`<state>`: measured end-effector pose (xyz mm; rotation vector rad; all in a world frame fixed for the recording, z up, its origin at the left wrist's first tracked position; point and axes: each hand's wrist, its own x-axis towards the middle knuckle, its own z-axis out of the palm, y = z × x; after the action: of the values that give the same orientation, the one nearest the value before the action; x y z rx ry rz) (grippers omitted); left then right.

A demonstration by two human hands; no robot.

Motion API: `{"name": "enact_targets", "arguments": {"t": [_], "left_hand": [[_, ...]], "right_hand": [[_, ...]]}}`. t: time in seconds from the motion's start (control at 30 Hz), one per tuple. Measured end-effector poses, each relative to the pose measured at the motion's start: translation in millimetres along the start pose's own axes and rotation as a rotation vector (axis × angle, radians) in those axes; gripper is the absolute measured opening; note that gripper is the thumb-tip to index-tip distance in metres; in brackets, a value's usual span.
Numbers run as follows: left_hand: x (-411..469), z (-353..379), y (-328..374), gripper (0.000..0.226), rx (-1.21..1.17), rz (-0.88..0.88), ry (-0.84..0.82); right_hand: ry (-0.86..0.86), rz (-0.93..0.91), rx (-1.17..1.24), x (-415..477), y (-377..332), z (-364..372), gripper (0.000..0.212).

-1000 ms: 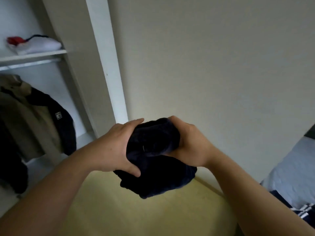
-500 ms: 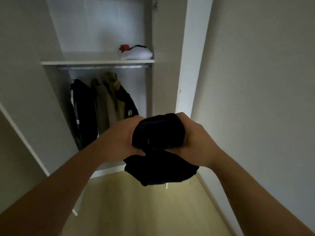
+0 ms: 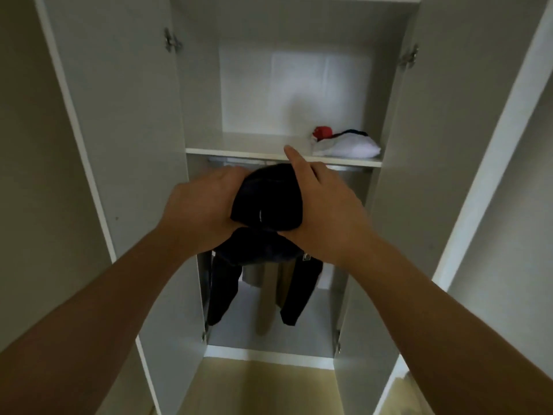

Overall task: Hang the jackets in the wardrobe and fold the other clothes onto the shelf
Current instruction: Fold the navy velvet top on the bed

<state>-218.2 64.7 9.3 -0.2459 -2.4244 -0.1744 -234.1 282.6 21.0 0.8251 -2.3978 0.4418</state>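
A folded dark navy garment (image 3: 266, 205) is held up between both hands, just below and in front of the wardrobe shelf (image 3: 239, 151). My left hand (image 3: 203, 211) grips its left side and my right hand (image 3: 326, 211) grips its right side, the index finger pointing up across the shelf edge. On the shelf's right end lies a folded pile of white, red and dark clothes (image 3: 347, 143). Below the shelf, dark jackets (image 3: 221, 292) and a beige one (image 3: 269, 295) hang from the rail, partly hidden by my hands.
The two white wardrobe doors stand open, the left door (image 3: 119, 145) and the right door (image 3: 449, 145) flanking my arms. The left and middle of the shelf are bare. Yellowish floor (image 3: 254, 387) lies in front of the wardrobe base.
The view has swung left until the wardrobe is straight ahead. Both hands have lifted the folded dark garment from waist height up to just under the shelf edge.
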Motion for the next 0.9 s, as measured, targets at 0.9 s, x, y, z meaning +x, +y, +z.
{"name": "enact_targets", "arguments": {"t": [0.9], "left_hand": [[452,246,-287,0.042,0.493,0.204,0.363]], "right_hand": [[0.23,-0.188,-0.159,521,223,272,0.083]]}}
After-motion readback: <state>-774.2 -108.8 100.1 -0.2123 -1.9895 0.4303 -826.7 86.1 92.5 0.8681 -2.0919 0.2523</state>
